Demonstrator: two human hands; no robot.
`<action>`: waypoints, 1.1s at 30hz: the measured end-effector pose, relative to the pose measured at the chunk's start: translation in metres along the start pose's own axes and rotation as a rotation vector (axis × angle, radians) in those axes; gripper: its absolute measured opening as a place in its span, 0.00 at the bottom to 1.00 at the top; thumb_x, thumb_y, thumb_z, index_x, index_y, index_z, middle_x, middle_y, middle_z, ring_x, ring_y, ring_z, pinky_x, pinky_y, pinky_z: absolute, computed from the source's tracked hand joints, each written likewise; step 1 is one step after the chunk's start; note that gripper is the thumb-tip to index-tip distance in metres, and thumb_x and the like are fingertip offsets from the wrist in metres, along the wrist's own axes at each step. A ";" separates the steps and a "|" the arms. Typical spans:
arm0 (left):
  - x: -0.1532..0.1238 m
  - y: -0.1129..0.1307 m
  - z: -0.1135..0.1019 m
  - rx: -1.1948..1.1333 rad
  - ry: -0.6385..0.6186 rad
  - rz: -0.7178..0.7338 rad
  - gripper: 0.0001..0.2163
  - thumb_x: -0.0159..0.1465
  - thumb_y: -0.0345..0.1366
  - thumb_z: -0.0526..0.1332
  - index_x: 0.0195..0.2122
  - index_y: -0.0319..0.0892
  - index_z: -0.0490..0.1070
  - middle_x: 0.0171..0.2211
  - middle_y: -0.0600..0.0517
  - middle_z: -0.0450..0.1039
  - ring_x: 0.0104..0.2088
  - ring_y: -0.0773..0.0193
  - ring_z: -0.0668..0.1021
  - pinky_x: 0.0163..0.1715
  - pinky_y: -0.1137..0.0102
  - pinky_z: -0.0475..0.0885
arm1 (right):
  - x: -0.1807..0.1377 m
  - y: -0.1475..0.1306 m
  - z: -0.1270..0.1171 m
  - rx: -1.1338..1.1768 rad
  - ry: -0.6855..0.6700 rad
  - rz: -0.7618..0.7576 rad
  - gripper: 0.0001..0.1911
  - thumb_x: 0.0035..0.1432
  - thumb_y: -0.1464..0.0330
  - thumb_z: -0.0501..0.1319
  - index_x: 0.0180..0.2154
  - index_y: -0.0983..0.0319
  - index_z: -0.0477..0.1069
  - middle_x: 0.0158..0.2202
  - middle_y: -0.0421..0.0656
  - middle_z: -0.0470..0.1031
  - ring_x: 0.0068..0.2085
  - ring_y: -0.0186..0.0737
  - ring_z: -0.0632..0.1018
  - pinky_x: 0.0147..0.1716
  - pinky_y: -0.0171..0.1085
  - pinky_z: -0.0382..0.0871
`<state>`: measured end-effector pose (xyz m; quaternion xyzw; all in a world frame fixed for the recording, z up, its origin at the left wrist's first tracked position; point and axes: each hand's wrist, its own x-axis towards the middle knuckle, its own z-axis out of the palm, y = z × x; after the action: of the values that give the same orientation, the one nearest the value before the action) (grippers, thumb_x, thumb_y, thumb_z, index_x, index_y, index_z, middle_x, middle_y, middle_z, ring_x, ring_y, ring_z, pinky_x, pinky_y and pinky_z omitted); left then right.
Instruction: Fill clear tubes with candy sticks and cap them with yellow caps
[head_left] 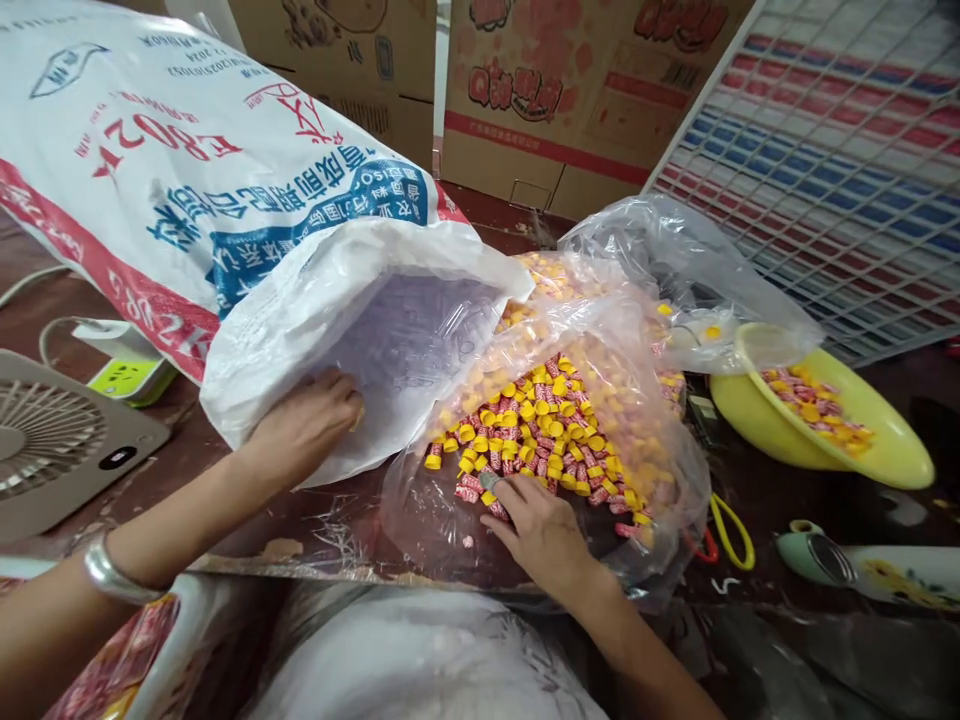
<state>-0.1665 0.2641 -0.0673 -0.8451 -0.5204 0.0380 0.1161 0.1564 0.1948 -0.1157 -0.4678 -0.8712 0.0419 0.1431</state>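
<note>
My left hand [311,422] is inside the mouth of a large white printed sack [270,340]. Its fingers are curled closed, and a bit of yellow, seemingly a small cap, shows at the fingertips. My right hand [544,530] rests at the near edge of a pile of small red-and-white tubes with yellow caps [540,425]. Thumb and forefinger close around one red-and-white tube [498,508], and a grey cover sits on a fingertip. The pile spills from a clear plastic bag [637,360], whose film also lies under the right hand.
A yellow bowl [900,450] holding similar pieces stands at right, near a floral bottle [892,575] and yellow-handled scissors [733,535]. At left are a fan [56,430] and a power strip [127,375]. Cartons [540,110] and a wire rack [825,170] stand behind.
</note>
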 end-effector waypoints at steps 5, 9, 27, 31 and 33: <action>-0.027 0.025 -0.026 -0.555 0.140 -0.294 0.12 0.64 0.36 0.57 0.45 0.41 0.76 0.37 0.45 0.78 0.38 0.50 0.77 0.37 0.63 0.69 | 0.005 0.003 0.003 0.225 0.121 0.030 0.07 0.60 0.75 0.66 0.34 0.61 0.69 0.34 0.43 0.75 0.35 0.44 0.79 0.34 0.39 0.74; -0.044 0.078 -0.036 -1.384 -0.100 -0.381 0.15 0.62 0.49 0.62 0.40 0.41 0.75 0.29 0.52 0.74 0.29 0.62 0.73 0.29 0.71 0.66 | 0.010 -0.004 -0.008 0.706 0.335 0.229 0.06 0.64 0.67 0.65 0.41 0.60 0.70 0.38 0.43 0.79 0.38 0.42 0.82 0.40 0.38 0.78; -0.043 0.146 -0.027 -2.417 -0.166 -0.573 0.16 0.53 0.43 0.75 0.36 0.37 0.78 0.32 0.51 0.75 0.33 0.65 0.74 0.38 0.72 0.68 | 0.023 -0.047 -0.013 0.364 0.375 -0.171 0.29 0.55 0.55 0.71 0.51 0.61 0.63 0.47 0.53 0.74 0.52 0.56 0.76 0.53 0.54 0.74; -0.050 0.145 -0.029 -2.422 -0.069 -0.501 0.15 0.49 0.40 0.76 0.31 0.38 0.76 0.28 0.54 0.71 0.30 0.67 0.73 0.36 0.73 0.68 | 0.015 -0.041 -0.002 0.343 0.268 -0.259 0.30 0.56 0.55 0.68 0.56 0.57 0.63 0.51 0.53 0.73 0.54 0.61 0.76 0.51 0.59 0.74; -0.063 0.126 -0.030 -2.252 -0.007 -0.512 0.13 0.50 0.40 0.74 0.32 0.38 0.76 0.28 0.54 0.71 0.30 0.66 0.72 0.34 0.72 0.68 | 0.011 -0.019 0.009 0.348 0.166 -0.255 0.34 0.53 0.52 0.67 0.59 0.52 0.63 0.55 0.53 0.72 0.57 0.64 0.74 0.49 0.58 0.76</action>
<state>-0.0801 0.1496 -0.0716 -0.3397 -0.4159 -0.4701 -0.7005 0.1327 0.1934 -0.1175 -0.3243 -0.8880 0.1343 0.2971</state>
